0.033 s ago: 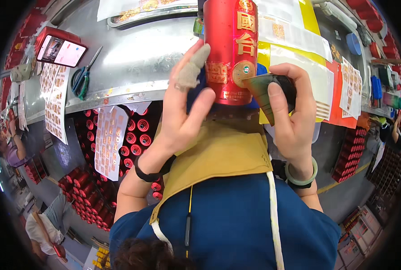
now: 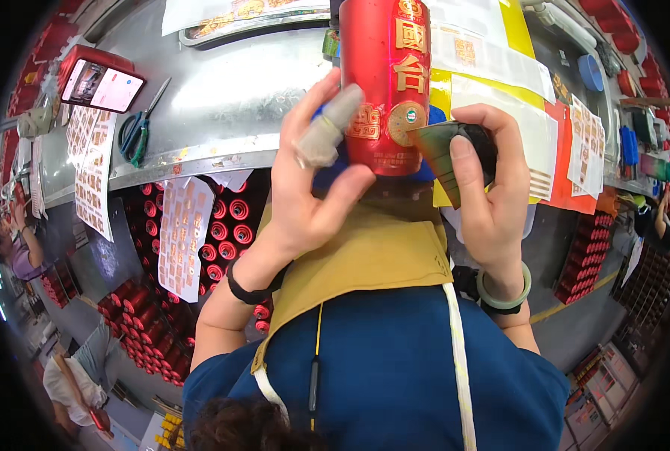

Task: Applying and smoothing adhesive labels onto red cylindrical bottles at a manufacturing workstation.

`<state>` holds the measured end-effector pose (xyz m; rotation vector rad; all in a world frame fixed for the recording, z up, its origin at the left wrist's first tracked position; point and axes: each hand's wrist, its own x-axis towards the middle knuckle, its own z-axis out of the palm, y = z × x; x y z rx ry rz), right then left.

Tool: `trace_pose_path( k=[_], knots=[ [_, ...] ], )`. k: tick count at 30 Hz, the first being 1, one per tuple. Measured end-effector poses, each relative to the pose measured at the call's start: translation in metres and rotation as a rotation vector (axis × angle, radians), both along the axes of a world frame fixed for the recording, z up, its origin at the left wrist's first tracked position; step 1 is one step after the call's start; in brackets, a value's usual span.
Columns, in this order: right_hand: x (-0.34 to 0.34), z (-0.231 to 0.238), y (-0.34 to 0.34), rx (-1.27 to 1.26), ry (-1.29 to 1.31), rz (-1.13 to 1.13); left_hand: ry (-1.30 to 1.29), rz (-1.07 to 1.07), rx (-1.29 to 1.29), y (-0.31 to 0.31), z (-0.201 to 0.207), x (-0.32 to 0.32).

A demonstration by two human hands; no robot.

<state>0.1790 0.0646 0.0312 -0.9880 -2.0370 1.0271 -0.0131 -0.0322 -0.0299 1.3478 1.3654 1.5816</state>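
Observation:
A glossy red bottle (image 2: 376, 68) with raised gold characters and a round gold emblem lies on the near edge of the bench, its base toward me. Beside its lower left side is my left hand (image 2: 305, 165), fingers spread and slightly blurred, with a pale cover on one finger; whether it touches the bottle I cannot tell. My right hand (image 2: 493, 173) pinches a dark green, wedge-shaped scraper (image 2: 444, 154) between thumb and fingers. The scraper's pointed corner is close to the emblem at the bottle's lower right.
Left on the metal bench (image 2: 222, 90) are green-handled scissors (image 2: 134, 139), a phone (image 2: 104, 84) and sheets of gold stickers (image 2: 91, 165). White and yellow sheets (image 2: 493, 98) lie to the right. Red bottles (image 2: 147, 331) stand stacked below, and other people work at the left and right.
My left hand has shifted a little to the right, its covered finger and thumb now overlapping the bottle's lower left edge. The right hand and scraper have barely moved.

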Motion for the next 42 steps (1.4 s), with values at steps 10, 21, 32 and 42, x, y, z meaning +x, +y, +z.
trace_pose_path(
  k=[10, 21, 32, 42],
  knots=[
    [0.009, -0.001, 0.008, 0.019, 0.034, -0.065, 0.634, 0.300, 0.431, 0.009, -0.028, 0.008],
    [0.016, -0.003, 0.011, 0.029, 0.059, -0.087, 0.867, 0.284, 0.416, 0.006, -0.022, 0.013],
    [0.013, -0.010, 0.009, -0.040, 0.113, -0.090, 0.232, 0.115, -0.025, 0.008, -0.007, 0.008],
    [0.013, -0.009, 0.003, -0.129, 0.104, -0.032, -0.129, -0.035, -0.169, 0.009, -0.004, 0.004]
  ],
)
